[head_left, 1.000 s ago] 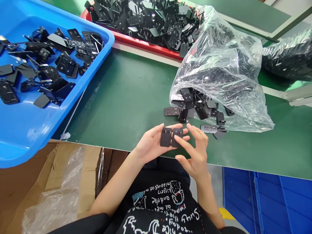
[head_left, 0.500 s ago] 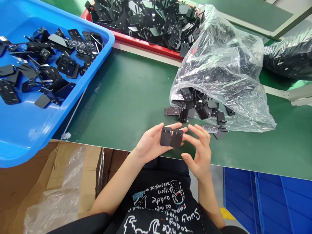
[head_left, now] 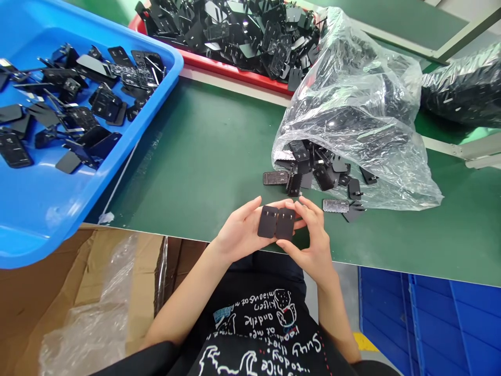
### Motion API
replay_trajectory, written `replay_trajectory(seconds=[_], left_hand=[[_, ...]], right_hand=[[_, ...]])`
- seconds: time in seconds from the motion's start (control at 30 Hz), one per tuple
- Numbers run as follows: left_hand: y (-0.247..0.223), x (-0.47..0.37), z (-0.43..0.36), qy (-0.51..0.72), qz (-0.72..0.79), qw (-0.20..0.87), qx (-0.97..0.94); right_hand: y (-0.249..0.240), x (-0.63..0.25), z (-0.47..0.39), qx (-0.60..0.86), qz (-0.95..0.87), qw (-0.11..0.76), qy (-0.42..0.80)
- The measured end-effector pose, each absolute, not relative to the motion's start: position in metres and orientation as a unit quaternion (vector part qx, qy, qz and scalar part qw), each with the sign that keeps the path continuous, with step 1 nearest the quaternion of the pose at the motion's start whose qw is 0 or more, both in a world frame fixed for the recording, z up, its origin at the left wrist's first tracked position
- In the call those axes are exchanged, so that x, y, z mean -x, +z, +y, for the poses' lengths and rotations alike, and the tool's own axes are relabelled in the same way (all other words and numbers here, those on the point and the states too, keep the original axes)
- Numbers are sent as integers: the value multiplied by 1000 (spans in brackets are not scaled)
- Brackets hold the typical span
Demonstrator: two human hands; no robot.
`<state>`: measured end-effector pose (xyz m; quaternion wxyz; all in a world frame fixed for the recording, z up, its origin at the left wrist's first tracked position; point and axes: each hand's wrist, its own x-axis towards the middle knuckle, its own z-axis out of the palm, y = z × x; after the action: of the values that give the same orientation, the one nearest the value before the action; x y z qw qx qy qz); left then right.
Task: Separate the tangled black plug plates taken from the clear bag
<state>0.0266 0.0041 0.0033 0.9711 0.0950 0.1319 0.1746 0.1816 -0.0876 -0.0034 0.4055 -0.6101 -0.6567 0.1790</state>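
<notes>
Two small black rectangular plates (head_left: 267, 222), each with rounded corners and small shiny marks near the top edge, lie side by side over the fingers of my left hand (head_left: 240, 230). That hand is palm up and supports both. My right hand (head_left: 313, 245) pinches the right-hand black plate (head_left: 285, 223) between thumb and fingers at its edges. Just beyond my hands, similar loose black pieces (head_left: 323, 177) spill from the mouth of a clear plastic bag (head_left: 352, 125). Their undersides and most of my left fingertips are hidden.
A blue tub (head_left: 156, 112) with black parts stands at the left. Behind is a red tray (head_left: 235, 67) heaped with similar parts. The green table (head_left: 195, 156) ends close to my body. Below are a cardboard box (head_left: 144, 292) and blue crates (head_left: 442, 324).
My right hand has moved left and closed on the right-hand plate, which now sits straighter and nearer the other one. My left hand has stayed almost still.
</notes>
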Motion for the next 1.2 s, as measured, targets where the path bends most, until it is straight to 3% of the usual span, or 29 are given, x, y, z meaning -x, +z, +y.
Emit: replay_trajectory(seconds=[1.2], left_hand=[[0, -28, 2, 192, 150, 963, -115]], right_hand=[[-1, -185, -84, 622, -659, 370, 205]])
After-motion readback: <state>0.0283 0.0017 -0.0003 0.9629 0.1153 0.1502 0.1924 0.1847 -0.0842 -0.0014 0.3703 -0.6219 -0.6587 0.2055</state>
